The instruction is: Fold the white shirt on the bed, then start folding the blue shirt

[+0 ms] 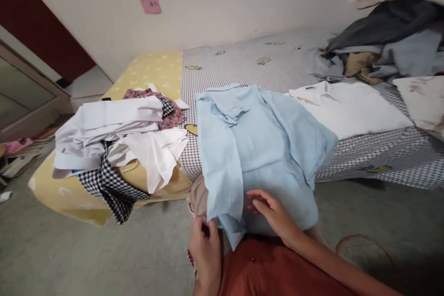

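Observation:
A light blue shirt point(263, 148) lies spread from the bed's edge down over my lap, its left side folded inward in a long strip with the collar bunched near the top. My left hand point(206, 252) is at the lower left corner of that strip, fingers curled and closed on the cloth's edge. Over the lower middle of the shirt is my right hand point(275, 217), fingers apart and holding nothing; whether its fingertips touch the fabric is hard to tell.
Left on the bed is a heap with white garments point(114, 115) and a black-and-white checked cloth point(116, 187). A folded white shirt point(357, 108) lies to the right. Behind it rises a pile of dark and grey clothes point(388, 32). The bed's checked sheet point(239, 64) meets the wall.

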{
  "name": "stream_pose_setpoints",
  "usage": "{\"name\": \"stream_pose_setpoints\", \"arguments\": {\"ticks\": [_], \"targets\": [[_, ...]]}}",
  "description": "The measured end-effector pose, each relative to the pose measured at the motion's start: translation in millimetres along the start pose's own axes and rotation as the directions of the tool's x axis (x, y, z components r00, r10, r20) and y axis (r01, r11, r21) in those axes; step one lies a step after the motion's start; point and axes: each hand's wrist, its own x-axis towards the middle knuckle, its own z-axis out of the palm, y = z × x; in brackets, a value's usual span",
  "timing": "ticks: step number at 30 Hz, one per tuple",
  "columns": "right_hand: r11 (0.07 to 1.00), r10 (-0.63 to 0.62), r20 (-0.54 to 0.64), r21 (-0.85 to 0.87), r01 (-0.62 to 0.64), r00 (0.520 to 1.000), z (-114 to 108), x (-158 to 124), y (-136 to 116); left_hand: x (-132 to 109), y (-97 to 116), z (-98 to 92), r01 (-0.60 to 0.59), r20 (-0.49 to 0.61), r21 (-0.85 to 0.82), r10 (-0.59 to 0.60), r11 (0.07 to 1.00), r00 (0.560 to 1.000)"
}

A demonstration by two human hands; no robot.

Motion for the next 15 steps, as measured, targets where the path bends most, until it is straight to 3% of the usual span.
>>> {"name": "stream_pose_setpoints", "arguments": {"ticks": [4, 7, 11, 15], "targets": [[0.986, 0.112, 0.035, 0.121, -0.115, 0.993, 2, 2, -7, -9, -3, -13.7, 0.029, -0.039, -0.057, -0.031, 0.998, 0.999], [0.938, 0.218, 0.169, 0.236, -0.255, 0.961, 12, 3, -17, -10, -9, -17.4, 0.077, -0.015, -0.030, -0.078, 0.997, 0.997], [0.916, 0.211, 0.345, 0.256, -0.308, 0.915, 36, 4, -32, -12, -14, -12.0, 0.160, -0.023, 0.010, -0.159, 0.987, 0.987], [0.847, 0.312, 0.328, 0.330, -0.417, 0.892, 61, 4, -52, -14, -10, -8.8, 0.223, -0.130, 0.062, -0.213, 0.973, 0.968]]}}
